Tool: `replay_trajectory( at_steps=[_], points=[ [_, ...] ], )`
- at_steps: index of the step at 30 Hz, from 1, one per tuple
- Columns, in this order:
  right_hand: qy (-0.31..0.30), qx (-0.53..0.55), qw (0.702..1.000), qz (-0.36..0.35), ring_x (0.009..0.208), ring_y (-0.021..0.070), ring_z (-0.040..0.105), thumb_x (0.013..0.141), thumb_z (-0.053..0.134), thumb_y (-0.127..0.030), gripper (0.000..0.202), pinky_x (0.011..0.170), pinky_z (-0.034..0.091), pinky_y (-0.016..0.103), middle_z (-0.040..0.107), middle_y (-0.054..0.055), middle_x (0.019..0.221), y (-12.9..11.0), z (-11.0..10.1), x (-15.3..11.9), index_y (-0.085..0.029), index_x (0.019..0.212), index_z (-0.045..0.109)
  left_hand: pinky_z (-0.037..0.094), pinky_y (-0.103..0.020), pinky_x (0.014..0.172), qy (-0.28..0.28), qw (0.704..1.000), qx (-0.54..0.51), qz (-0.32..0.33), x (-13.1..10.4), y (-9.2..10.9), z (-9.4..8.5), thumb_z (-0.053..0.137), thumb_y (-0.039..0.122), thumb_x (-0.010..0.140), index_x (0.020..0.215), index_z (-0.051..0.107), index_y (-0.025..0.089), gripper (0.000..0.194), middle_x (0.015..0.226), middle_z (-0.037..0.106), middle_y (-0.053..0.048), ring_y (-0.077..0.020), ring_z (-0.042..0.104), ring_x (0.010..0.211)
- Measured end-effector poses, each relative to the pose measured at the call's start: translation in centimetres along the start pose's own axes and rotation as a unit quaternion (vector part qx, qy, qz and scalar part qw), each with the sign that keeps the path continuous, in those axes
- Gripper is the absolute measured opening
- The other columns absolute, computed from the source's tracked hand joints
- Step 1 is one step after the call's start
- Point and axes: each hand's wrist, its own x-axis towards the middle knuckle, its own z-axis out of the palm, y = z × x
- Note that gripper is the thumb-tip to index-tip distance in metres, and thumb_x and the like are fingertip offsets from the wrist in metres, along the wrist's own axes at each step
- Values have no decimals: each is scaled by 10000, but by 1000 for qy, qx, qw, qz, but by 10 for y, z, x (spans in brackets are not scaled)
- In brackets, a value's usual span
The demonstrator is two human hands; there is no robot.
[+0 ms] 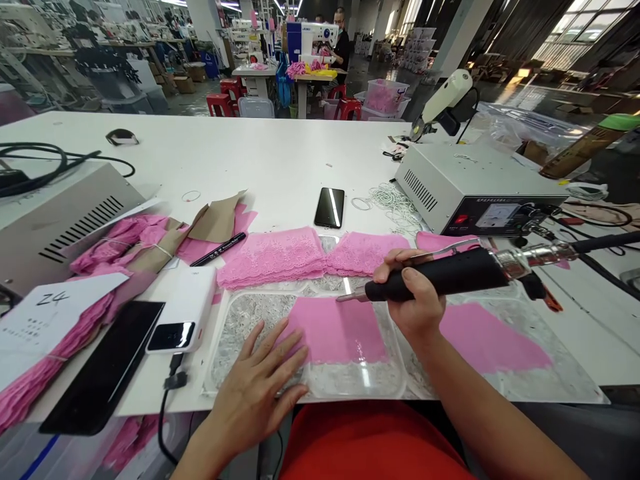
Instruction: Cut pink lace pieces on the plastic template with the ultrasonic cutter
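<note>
My right hand (417, 300) is wrapped round a black handheld ultrasonic welding tool (445, 275) with a metal tip and a cable leading off to the right. Its tip meets the top edge of a pink fabric piece (340, 333), which lies flat on a clear plastic sheet (240, 327). My left hand (267, 373) rests flat with fingers spread at that piece's left edge. Behind it are a stack of pink lace pieces (275, 257) and a second lace stack (363, 252). Another pink fabric piece (493, 337) lies to the right, partly behind my right forearm.
A grey generator box (500, 180) stands at right, another grey box (75, 220) at left. A phone (330, 207), black marker (219, 249), white power bank (183, 310), black tablet-like slab (105, 367) and tied pink bundles (120, 247) lie around. White elastic loops (393, 203) sit near the generator.
</note>
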Motion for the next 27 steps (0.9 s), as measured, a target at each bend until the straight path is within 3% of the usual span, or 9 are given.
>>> replay_trajectory(
  at_steps=[9,27],
  points=[
    [17,-19,1000,-14,556,107,571,699,597,-256,107,572,479,298,562,-10,804,-5,-7,4,-209,795,595,184,-523,1201,1,1000,-1,-1,-1,0,1,575,258,919,1275,588,184,365,1367,578,-77,-288,289,1440],
    [-8,-27,999,-21,561,110,580,721,614,-272,116,593,495,315,579,-12,820,-2,-7,3,-220,822,590,180,-504,1199,7,1000,-1,-7,0,2,0,558,245,927,1261,593,186,341,1359,585,-62,-279,308,1431]
  ],
)
